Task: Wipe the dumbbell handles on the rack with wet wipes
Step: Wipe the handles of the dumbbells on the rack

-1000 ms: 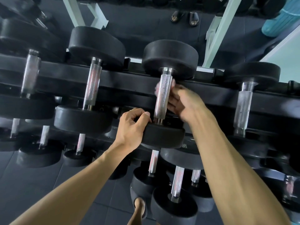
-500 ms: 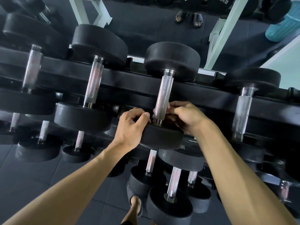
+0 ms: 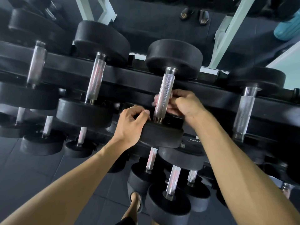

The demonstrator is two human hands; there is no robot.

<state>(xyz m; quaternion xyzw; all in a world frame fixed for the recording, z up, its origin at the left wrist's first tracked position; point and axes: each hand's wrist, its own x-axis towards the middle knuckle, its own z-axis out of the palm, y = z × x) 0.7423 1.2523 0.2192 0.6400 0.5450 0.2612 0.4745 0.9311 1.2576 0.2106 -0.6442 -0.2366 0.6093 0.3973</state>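
A black dumbbell lies on the top tier of the rack (image 3: 211,101), its knurled steel handle (image 3: 164,96) pointing away from me. My right hand (image 3: 186,103) is wrapped round the lower part of that handle, fingers curled behind it; a pale bit of wet wipe (image 3: 155,99) seems to show at its left edge. My left hand (image 3: 131,122) grips the rim of the near weight head (image 3: 162,135), thumb on top. The far head (image 3: 174,58) rests beyond the rack rail.
More dumbbells sit along the top tier at left (image 3: 95,80) and right (image 3: 245,108), with smaller ones on lower tiers (image 3: 173,181). A mirror behind shows sandalled feet (image 3: 193,15). My own foot (image 3: 135,202) stands on the dark floor mat below.
My right hand slid down the handle toward the near head, then came slightly back up. My left hand has stayed on the near weight head.
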